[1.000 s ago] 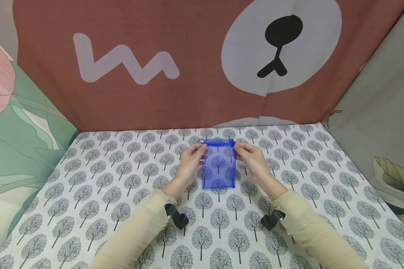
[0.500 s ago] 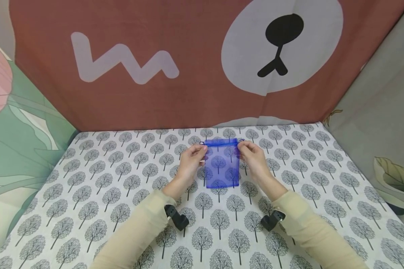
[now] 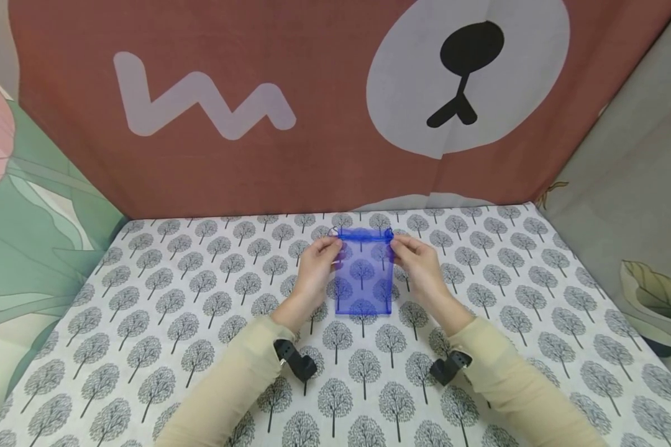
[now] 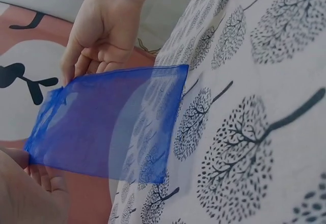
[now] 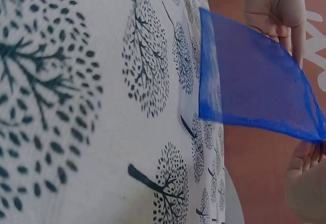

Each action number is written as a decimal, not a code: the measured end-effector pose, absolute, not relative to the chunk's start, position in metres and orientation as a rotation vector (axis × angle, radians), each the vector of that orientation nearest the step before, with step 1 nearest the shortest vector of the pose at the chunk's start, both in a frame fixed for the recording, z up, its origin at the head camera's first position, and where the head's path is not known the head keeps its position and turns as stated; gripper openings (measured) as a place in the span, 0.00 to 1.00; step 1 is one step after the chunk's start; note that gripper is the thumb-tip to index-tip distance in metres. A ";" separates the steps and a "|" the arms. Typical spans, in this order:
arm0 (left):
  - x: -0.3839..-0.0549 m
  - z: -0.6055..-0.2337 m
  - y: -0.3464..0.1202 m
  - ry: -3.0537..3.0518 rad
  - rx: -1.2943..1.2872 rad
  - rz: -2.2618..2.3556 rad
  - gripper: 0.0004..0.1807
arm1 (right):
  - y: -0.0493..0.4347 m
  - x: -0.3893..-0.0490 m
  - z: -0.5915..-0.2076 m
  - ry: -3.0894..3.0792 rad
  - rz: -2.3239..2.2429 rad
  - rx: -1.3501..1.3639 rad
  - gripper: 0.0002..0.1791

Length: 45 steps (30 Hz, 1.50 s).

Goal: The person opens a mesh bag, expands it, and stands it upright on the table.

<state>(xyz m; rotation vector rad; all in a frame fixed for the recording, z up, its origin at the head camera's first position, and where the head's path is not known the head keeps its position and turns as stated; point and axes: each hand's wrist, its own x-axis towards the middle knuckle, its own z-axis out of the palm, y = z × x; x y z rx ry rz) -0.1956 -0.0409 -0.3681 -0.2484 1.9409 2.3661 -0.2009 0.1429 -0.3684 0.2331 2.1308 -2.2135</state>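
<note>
The curled lower fingers of the bare right hand (image 3: 418,257), largely hidden in the head view, are exposed in the left wrist view; a flat, rectangular, sheer blue fabric pouch (image 3: 363,279) with a gathered band is held between the hands, its top corners pinched by right and bare left hand (image 3: 315,264) fingertips.

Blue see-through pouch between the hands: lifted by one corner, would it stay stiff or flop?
The pouch would likely flop: its edge bows in the right wrist view though the left hand and right hand pinch it near the top corners. It's probably light, since the tree-print cloth shows through its thin fabric. Being flat, it seems unlikely to roll.
</note>
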 end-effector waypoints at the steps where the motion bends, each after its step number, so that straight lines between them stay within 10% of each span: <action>1: -0.196 -0.368 -0.041 1.938 -0.254 2.362 0.14 | 0.143 -0.201 -0.368 2.134 -2.204 0.233 0.20; 19: -0.196 -0.372 -0.042 1.917 -0.263 2.366 0.14 | 0.141 -0.201 -0.366 2.147 -2.263 0.226 0.06; 45: -0.193 -0.378 -0.049 1.998 -0.199 2.341 0.15 | 0.138 -0.199 -0.370 2.121 -2.175 0.128 0.19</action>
